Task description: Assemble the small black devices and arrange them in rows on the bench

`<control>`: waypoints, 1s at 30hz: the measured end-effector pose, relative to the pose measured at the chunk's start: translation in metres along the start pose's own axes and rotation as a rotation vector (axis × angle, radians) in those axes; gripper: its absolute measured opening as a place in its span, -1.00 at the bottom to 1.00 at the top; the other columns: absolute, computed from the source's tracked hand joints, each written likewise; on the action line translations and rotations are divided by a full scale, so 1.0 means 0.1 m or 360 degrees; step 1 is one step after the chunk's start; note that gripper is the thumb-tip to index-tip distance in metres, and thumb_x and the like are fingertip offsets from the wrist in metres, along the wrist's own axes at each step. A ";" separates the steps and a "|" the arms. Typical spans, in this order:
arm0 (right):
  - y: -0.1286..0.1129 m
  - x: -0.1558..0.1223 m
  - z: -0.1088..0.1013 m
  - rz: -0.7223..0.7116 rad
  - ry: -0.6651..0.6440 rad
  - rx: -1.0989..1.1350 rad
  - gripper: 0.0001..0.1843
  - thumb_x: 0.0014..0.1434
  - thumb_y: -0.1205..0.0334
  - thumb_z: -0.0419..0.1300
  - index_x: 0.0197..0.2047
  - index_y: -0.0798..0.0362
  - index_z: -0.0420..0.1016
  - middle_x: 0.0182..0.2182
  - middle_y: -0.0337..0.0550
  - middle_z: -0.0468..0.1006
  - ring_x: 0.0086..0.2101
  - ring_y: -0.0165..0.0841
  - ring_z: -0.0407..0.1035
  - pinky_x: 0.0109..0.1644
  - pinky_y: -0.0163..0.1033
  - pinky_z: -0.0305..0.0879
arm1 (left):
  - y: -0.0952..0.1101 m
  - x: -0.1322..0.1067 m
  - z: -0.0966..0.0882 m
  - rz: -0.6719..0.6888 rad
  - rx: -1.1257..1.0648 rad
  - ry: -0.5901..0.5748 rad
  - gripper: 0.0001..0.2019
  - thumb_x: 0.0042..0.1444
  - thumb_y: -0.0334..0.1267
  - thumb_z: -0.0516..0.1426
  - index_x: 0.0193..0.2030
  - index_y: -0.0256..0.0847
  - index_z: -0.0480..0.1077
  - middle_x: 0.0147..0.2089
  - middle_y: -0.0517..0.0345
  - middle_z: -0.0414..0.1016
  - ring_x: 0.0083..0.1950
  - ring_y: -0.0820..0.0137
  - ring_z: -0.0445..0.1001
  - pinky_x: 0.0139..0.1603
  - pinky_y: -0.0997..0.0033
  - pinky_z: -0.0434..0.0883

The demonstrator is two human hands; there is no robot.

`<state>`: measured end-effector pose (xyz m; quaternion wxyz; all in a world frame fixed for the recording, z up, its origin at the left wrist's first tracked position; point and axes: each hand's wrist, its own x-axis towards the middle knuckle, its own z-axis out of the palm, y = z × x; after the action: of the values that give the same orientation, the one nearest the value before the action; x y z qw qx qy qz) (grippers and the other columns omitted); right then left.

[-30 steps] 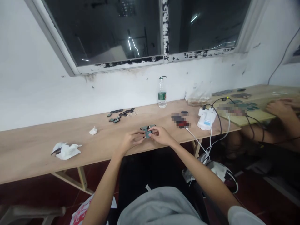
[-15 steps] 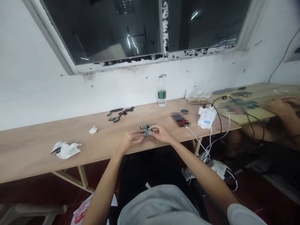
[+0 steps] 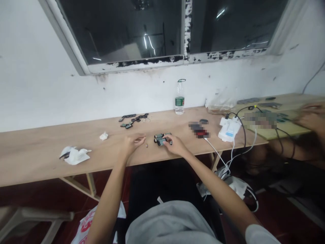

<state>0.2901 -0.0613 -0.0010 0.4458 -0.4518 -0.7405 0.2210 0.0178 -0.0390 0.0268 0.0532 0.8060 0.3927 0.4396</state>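
My right hand [image 3: 174,145] closes its thumb and fingers on a small black rectangular piece with a grey-green face [image 3: 161,142], low over the table near its front edge. Just behind that piece, similar small black pieces [image 3: 158,136] lie side by side. To the left, my left hand [image 3: 134,142] is closed in a pinch; whatever its fingertips hold is too small to name. A tiny metallic part [image 3: 146,145] rests on the wood between the two hands.
Several more black pieces [image 3: 129,124] and tiny light bits [image 3: 147,119] lie farther back. Crumpled tissues [image 3: 76,156] are on the left. A water bottle [image 3: 179,101] stands by the wall. At right are a white power strip [image 3: 229,129], cables and another person's hands [image 3: 311,115].
My left hand has drawn away leftward from the piece in my right hand. The tiny metallic part now shows on the table between them. The view has shifted slightly.
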 end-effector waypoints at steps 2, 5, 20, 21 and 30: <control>0.02 0.04 0.06 0.0020 -0.0064 -0.0176 -0.77 0.17 0.28 0.24 -0.09 0.05 0.59 -0.34 -0.13 0.61 -0.33 -0.29 0.46 -0.13 -0.18 0.35 | -0.17 0.00 -0.11 -0.0144 -0.0065 -0.0214 -0.63 0.17 0.05 0.22 -0.14 -0.26 0.56 -0.11 0.01 0.66 -0.15 0.19 0.64 -0.13 0.19 0.63; 0.02 0.08 0.15 0.0031 -0.0110 -0.0394 -0.77 0.17 0.26 0.25 -0.09 0.05 0.58 -0.34 -0.12 0.60 -0.26 -0.23 0.46 -0.02 -0.10 0.31 | -0.36 -0.03 -0.15 -0.0249 -0.0118 -0.0374 -0.60 0.03 0.08 0.30 -0.21 -0.25 0.58 -0.22 -0.03 0.68 -0.24 0.15 0.65 -0.22 0.16 0.64; 0.23 0.39 -0.17 0.0084 -0.0035 -0.0724 -0.85 0.22 0.24 0.19 -0.31 0.06 0.59 -0.31 -0.02 0.59 -0.23 -0.22 0.44 -0.14 -0.22 0.26 | -0.20 -0.06 0.13 -0.0223 -0.0092 -0.0598 -0.66 0.09 -0.10 0.27 0.00 -0.13 0.57 0.03 -0.02 0.62 -0.01 0.13 0.60 -0.05 0.18 0.56; 0.28 0.42 -0.19 0.0144 -0.0071 -0.0727 -0.83 0.20 0.19 0.22 -0.37 0.06 0.57 -0.38 -0.04 0.59 -0.30 -0.23 0.45 -0.20 -0.24 0.24 | -0.20 -0.06 0.15 -0.0181 -0.0074 -0.0594 -0.66 0.12 -0.12 0.25 0.03 -0.12 0.56 0.07 -0.02 0.61 0.02 0.13 0.59 -0.03 0.18 0.56; 0.55 0.44 -0.21 0.0388 -0.0114 -0.0474 -0.61 -0.02 -0.13 0.39 -0.49 0.06 0.54 -0.50 -0.14 0.58 -0.44 -0.31 0.43 -0.38 -0.28 0.17 | -0.22 -0.05 0.26 -0.0078 -0.0138 -0.0700 -0.77 0.23 -0.14 0.15 -0.18 -0.16 0.61 -0.05 -0.04 0.62 -0.05 0.21 0.59 0.01 0.19 0.53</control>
<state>0.3255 0.0027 -0.0099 0.3175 -0.5909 -0.7202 0.1772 0.0231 -0.0205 -0.0014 0.1829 0.8697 0.3717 0.2683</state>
